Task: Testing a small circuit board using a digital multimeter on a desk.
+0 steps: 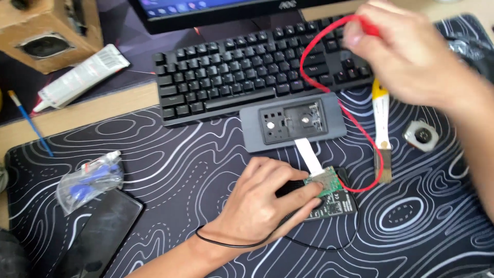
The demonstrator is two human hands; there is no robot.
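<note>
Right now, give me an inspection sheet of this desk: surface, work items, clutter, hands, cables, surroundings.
Surface: black desk mat with white contour lines.
Work items: green circuit board joined by a white ribbon cable to an opened grey housing.
Clutter: white tube, blue brush, plastic bag of blue parts, dark phone, yellow-handled tool, small metal part.
Hands: left hand presses a black probe to the board; right hand pinches a red probe, raised and blurred.
Cables: red lead loops to the board; black lead curves under the left wrist.
Surroundings: black keyboard, monitor, wooden speaker.
</note>
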